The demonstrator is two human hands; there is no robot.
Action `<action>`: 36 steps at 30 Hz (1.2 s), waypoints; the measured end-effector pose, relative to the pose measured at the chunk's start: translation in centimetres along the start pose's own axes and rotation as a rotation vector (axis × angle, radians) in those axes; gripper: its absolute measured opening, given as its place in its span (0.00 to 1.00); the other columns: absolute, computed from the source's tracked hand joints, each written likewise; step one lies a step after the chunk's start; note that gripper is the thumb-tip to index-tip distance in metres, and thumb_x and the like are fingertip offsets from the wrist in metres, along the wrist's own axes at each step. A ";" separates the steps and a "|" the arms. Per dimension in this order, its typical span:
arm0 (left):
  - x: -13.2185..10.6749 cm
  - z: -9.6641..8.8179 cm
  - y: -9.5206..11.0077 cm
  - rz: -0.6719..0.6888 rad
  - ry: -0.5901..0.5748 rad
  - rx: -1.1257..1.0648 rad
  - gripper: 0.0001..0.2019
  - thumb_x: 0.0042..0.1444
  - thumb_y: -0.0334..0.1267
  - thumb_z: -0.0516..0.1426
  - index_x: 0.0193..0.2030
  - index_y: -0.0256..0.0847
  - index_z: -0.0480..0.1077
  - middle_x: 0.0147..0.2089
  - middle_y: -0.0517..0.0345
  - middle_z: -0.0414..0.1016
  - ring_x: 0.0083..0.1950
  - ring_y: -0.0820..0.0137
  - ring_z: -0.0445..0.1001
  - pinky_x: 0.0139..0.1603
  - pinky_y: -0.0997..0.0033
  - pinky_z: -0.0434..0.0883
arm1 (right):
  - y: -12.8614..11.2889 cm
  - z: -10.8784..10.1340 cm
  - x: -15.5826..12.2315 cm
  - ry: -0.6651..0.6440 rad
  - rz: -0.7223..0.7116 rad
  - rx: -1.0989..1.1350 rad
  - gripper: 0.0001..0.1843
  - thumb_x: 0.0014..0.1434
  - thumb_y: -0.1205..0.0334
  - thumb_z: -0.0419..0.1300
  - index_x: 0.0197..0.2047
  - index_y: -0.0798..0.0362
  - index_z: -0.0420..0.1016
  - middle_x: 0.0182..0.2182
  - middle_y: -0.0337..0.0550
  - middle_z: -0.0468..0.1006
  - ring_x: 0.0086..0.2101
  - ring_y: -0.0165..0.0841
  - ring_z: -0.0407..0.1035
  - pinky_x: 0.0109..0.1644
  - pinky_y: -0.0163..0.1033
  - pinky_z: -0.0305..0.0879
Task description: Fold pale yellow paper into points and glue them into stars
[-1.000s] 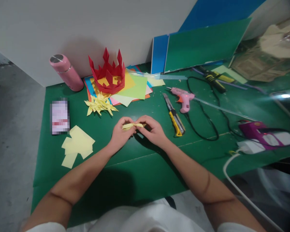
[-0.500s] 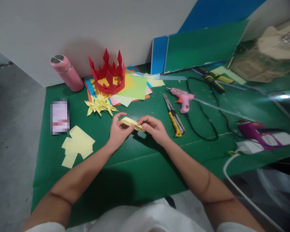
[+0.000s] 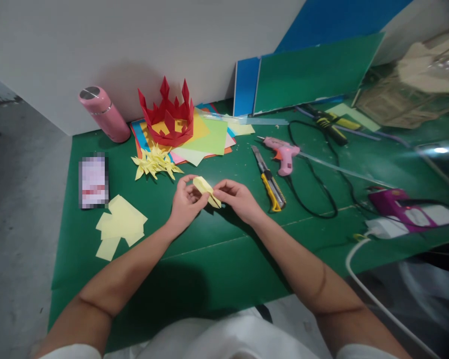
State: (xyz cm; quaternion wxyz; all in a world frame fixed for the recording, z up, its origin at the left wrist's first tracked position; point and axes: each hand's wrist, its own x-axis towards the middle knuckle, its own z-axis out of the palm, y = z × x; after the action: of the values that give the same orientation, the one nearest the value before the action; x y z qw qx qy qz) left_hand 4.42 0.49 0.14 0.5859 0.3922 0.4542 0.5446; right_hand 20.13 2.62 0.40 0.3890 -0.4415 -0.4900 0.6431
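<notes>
A small folded piece of yellow paper (image 3: 202, 186) is held just above the green table (image 3: 224, 259), between both hands. My left hand (image 3: 187, 202) pinches its left side, thumb on the near face. On the right, my right hand (image 3: 237, 197) has thumb and forefinger closed on the paper's lower right part. Beyond my left hand lies a cluster of folded yellow paper stars (image 3: 156, 162). Loose yellow paper slips (image 3: 120, 222) overlap one another on the table to the left.
A red paper crown (image 3: 167, 119) stands on coloured sheets (image 3: 217, 137) at the back. Left are a pink bottle (image 3: 105, 114) and a blurred-out phone (image 3: 93, 180). Rightward lie a yellow utility knife (image 3: 270, 182), a pink glue gun (image 3: 282, 153), pliers (image 3: 333, 127) and a power strip (image 3: 392, 224).
The folded paper has turned between my fingers, so it slopes more steeply and shows a broader face. Both hands stay in nearly the same place.
</notes>
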 end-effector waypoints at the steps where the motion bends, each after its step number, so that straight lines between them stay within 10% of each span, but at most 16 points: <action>1: 0.0 0.0 -0.1 0.003 -0.011 0.010 0.26 0.43 0.36 0.65 0.46 0.42 0.57 0.34 0.62 0.73 0.32 0.76 0.74 0.36 0.75 0.71 | -0.1 0.0 0.0 0.006 0.004 -0.003 0.15 0.47 0.52 0.69 0.29 0.53 0.72 0.25 0.35 0.72 0.24 0.24 0.64 0.30 0.33 0.62; 36: 0.3 -0.2 0.3 -0.179 -0.036 -0.087 0.25 0.37 0.39 0.70 0.38 0.38 0.63 0.28 0.62 0.77 0.26 0.76 0.74 0.31 0.75 0.73 | 0.0 0.1 -0.2 0.017 0.014 -0.051 0.18 0.44 0.50 0.70 0.26 0.53 0.70 0.21 0.33 0.71 0.22 0.23 0.63 0.27 0.32 0.59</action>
State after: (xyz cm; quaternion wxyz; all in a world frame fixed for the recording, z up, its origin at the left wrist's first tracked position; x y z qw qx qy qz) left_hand 4.11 0.78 0.37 0.6568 0.3338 0.4529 0.5021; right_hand 20.08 2.36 0.47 0.3771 -0.4602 -0.4999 0.6294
